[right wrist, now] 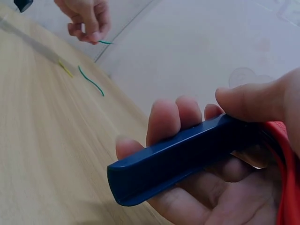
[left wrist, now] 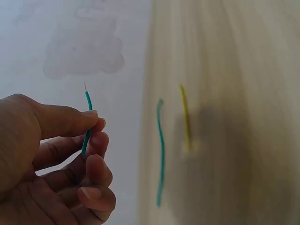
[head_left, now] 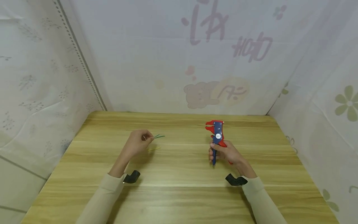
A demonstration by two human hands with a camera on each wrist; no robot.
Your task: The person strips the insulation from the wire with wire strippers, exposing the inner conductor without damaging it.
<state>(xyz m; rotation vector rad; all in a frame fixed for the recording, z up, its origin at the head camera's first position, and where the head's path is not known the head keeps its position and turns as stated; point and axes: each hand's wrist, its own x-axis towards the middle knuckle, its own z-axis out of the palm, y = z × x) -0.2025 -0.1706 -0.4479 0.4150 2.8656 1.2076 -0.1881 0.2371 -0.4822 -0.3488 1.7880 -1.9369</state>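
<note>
Between thumb and fingertips my left hand point(head_left: 138, 141) pinches a short green wire point(left wrist: 88, 99), whose upper end shows a thin bare strand. Below it on the table lie a second green wire point(left wrist: 161, 154) and a yellow wire point(left wrist: 186, 119), side by side. My right hand point(head_left: 225, 152) grips a wire stripper point(head_left: 218, 130) with blue and red parts, its fingers wrapped round the handles. The tool stands with its red jaws up and pointing left, apart from the wires. In the right wrist view the blue handle point(right wrist: 178, 157) fills the foreground.
The wooden table point(head_left: 179, 202) stretches to a patterned cloth backdrop point(head_left: 145, 62) behind, with more cloth at both sides. A black wrist mount point(head_left: 132, 177) sits by the left cuff, and another black mount point(head_left: 236, 179) by the right cuff.
</note>
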